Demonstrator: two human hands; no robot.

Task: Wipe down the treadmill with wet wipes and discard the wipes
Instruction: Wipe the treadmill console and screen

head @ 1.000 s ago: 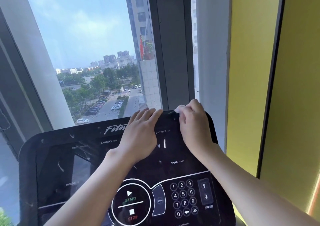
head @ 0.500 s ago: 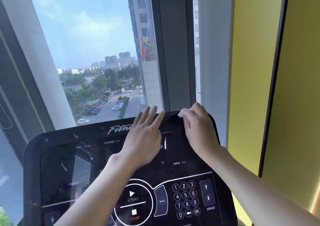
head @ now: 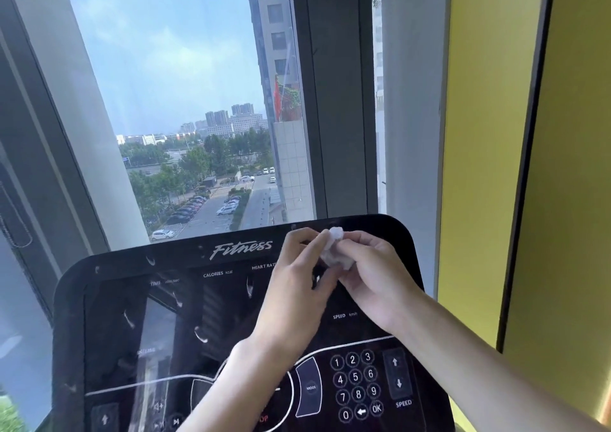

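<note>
Left hand (head: 297, 292) lifted off the treadmill console (head: 139, 332) to meet right hand (head: 373, 276), both sets of fingers pinching the crumpled wet wipe (head: 335, 248) above its top edge

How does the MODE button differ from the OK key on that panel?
The MODE button is tall, curved and grey-filled; the OK key is a small outlined circle. MODE stands left of the number pad, OK at its bottom right corner. Both carry white lettering.
</note>
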